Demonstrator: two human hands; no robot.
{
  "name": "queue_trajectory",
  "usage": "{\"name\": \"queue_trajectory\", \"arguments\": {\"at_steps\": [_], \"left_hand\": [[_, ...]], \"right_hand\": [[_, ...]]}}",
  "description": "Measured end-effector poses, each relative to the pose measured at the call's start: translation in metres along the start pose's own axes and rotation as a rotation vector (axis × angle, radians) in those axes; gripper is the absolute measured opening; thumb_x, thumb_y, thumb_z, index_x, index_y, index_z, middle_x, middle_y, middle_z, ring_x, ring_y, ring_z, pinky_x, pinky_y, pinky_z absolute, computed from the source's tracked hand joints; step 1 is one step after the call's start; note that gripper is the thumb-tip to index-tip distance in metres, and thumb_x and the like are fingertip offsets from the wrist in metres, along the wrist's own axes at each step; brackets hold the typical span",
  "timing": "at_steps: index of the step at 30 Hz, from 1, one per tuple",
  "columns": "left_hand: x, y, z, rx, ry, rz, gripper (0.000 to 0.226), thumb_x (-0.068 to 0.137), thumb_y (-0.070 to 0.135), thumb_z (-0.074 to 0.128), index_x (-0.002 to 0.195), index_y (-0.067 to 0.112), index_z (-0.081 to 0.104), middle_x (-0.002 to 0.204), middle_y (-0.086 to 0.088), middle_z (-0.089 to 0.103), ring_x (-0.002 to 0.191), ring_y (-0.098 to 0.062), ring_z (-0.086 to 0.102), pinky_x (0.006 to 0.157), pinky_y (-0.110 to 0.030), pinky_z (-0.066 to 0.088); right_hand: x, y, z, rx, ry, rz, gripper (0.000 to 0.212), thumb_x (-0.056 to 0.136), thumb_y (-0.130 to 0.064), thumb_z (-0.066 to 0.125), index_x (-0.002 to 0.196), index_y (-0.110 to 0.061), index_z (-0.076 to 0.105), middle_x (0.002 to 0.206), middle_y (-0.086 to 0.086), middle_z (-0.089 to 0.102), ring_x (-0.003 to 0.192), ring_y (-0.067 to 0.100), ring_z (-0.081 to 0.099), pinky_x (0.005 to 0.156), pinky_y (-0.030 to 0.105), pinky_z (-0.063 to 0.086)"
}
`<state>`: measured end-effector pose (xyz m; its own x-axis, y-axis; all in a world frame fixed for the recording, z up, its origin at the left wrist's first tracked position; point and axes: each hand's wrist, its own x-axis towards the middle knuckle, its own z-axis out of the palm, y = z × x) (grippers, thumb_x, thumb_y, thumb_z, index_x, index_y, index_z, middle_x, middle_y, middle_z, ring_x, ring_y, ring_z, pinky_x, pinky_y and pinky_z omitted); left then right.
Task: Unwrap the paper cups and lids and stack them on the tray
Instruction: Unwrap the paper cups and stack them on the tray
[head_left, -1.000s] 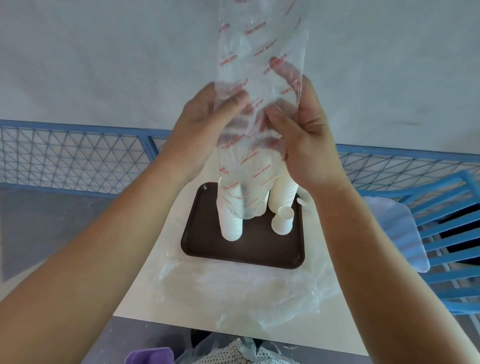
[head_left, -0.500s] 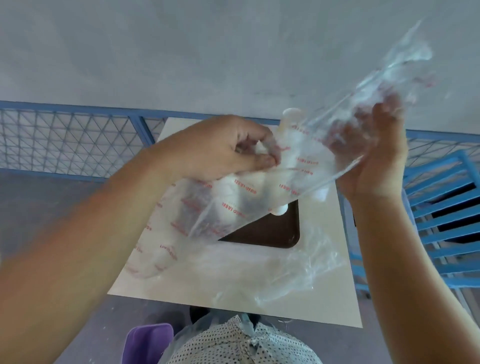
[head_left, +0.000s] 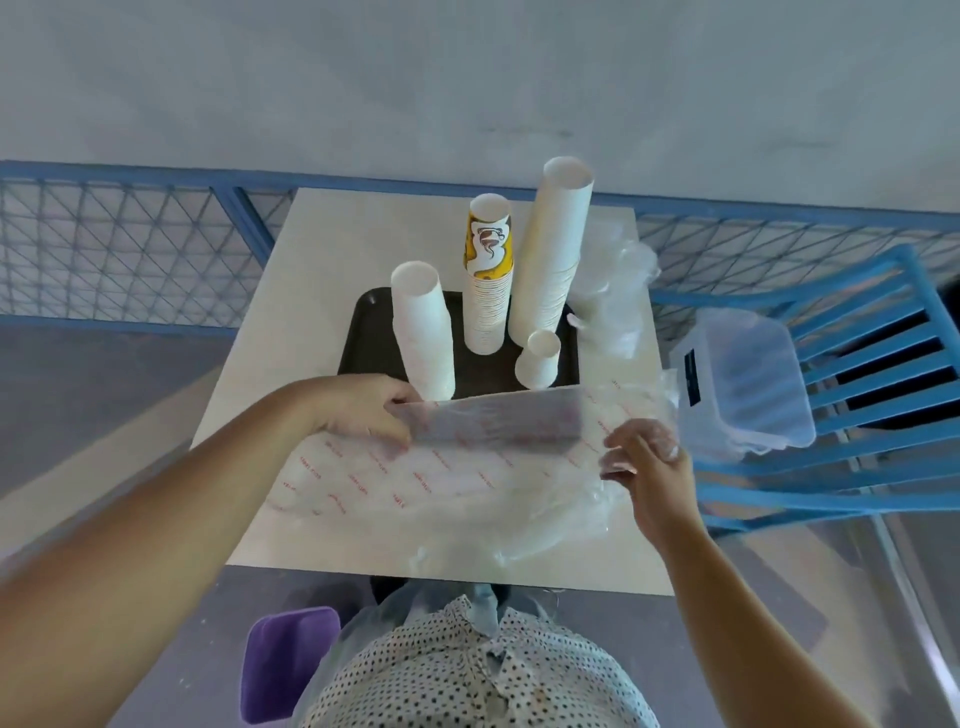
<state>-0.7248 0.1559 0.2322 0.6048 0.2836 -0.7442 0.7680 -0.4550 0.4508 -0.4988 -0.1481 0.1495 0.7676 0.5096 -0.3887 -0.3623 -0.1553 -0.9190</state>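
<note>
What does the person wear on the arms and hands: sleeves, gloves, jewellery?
Both forearms are bare; no sleeves show. The left hand and right hand carry no gloves, and no ring or watch is visible. The shirt is white with dark dots.

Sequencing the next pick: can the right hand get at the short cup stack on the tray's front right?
Probably yes, but not freely: the right hand pinches the printed plastic sleeve, stretched in front of the short cup stack. Nothing covers the stack from above.
</note>
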Motion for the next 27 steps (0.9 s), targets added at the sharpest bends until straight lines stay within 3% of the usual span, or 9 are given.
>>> {"name": "queue_trajectory", "arguments": {"at_steps": [3, 7, 9, 11, 14, 16, 20, 24, 27], "left_hand": [[0.021, -0.018, 0.017, 0.023, 0.060, -0.072, 0.030, 0.081, 0.026, 0.070, 0.108, 0.039, 0.065, 0.090, 0.010, 0.078, 0.084, -0.012, 0.076, 0.087, -0.037, 0.059], [0.042, -0.040, 0.037, 0.164, 0.214, -0.081, 0.018, 0.087, 0.026, 0.064, 0.104, 0.032, 0.064, 0.090, 0.008, 0.069, 0.077, -0.013, 0.068, 0.063, -0.028, 0.048], [0.051, -0.051, 0.044, 0.244, 0.215, -0.098, 0.023, 0.088, 0.029, 0.064, 0.111, 0.030, 0.060, 0.091, 0.008, 0.063, 0.080, -0.014, 0.064, 0.063, -0.030, 0.046], [0.060, -0.060, 0.052, 0.319, 0.195, -0.117, 0.032, 0.087, 0.029, 0.064, 0.118, 0.031, 0.055, 0.090, 0.008, 0.060, 0.080, -0.016, 0.064, 0.064, -0.031, 0.046], [0.069, -0.065, 0.063, 0.403, 0.190, -0.116, 0.038, 0.088, 0.027, 0.062, 0.125, 0.031, 0.051, 0.091, 0.009, 0.056, 0.079, -0.016, 0.061, 0.064, -0.031, 0.045], [0.072, -0.065, 0.072, 0.487, 0.222, -0.107, 0.042, 0.089, 0.025, 0.059, 0.129, 0.032, 0.048, 0.097, 0.009, 0.059, 0.086, -0.019, 0.061, 0.069, -0.033, 0.043], [0.082, -0.070, 0.099, 0.576, 0.400, -0.021, 0.035, 0.097, 0.023, 0.052, 0.131, 0.029, 0.054, 0.121, 0.003, 0.063, 0.110, -0.027, 0.060, 0.090, -0.040, 0.044], [0.089, -0.078, 0.114, 0.337, 0.580, 0.120, 0.025, 0.093, 0.001, 0.052, 0.093, 0.019, 0.070, 0.094, 0.002, 0.068, 0.090, -0.031, 0.063, 0.080, -0.039, 0.043], [0.093, -0.079, 0.109, 0.343, 0.615, 0.161, 0.026, 0.091, -0.001, 0.055, 0.083, 0.018, 0.070, 0.083, 0.002, 0.064, 0.079, -0.030, 0.060, 0.073, -0.035, 0.039]], "right_hand": [[-0.004, 0.031, 0.002, -0.157, 0.040, 0.177, 0.008, 0.097, -0.011, 0.067, 0.094, -0.004, 0.070, 0.088, 0.018, 0.067, 0.070, 0.025, 0.065, 0.066, 0.039, 0.058], [-0.007, 0.062, 0.005, -0.456, 0.018, 0.277, 0.040, 0.092, -0.036, 0.078, 0.115, -0.007, 0.064, 0.095, 0.015, 0.068, 0.069, 0.021, 0.067, 0.064, 0.037, 0.059], [-0.013, 0.072, 0.007, -0.696, 0.088, 0.154, 0.068, 0.085, -0.042, 0.083, 0.136, -0.014, 0.049, 0.111, 0.006, 0.058, 0.087, 0.021, 0.060, 0.076, 0.035, 0.053], [-0.020, 0.081, 0.008, -0.936, 0.197, -0.124, 0.078, 0.082, -0.037, 0.085, 0.143, -0.016, 0.041, 0.122, 0.006, 0.043, 0.103, 0.023, 0.045, 0.090, 0.037, 0.045], [-0.025, 0.088, 0.012, -1.195, 0.197, -0.604, 0.059, 0.083, -0.029, 0.082, 0.133, -0.011, 0.056, 0.121, 0.013, 0.046, 0.107, 0.029, 0.044, 0.090, 0.046, 0.049], [-0.025, 0.092, 0.020, -1.254, 0.058, -0.763, 0.047, 0.087, -0.027, 0.078, 0.128, -0.013, 0.062, 0.122, 0.013, 0.050, 0.110, 0.030, 0.049, 0.090, 0.047, 0.053], [-0.015, 0.101, 0.040, -1.446, -0.161, -0.688, 0.046, 0.092, -0.032, 0.071, 0.136, -0.028, 0.058, 0.144, 0.010, 0.047, 0.129, 0.036, 0.047, 0.104, 0.054, 0.047], [-0.004, 0.096, 0.052, -1.501, -0.147, -0.618, 0.054, 0.090, -0.025, 0.071, 0.140, -0.035, 0.056, 0.158, 0.010, 0.038, 0.141, 0.041, 0.038, 0.110, 0.059, 0.039], [-0.003, 0.091, 0.055, -1.484, -0.198, -0.719, 0.045, 0.088, -0.023, 0.071, 0.132, -0.031, 0.063, 0.157, 0.010, 0.042, 0.138, 0.039, 0.042, 0.110, 0.058, 0.040]]}}
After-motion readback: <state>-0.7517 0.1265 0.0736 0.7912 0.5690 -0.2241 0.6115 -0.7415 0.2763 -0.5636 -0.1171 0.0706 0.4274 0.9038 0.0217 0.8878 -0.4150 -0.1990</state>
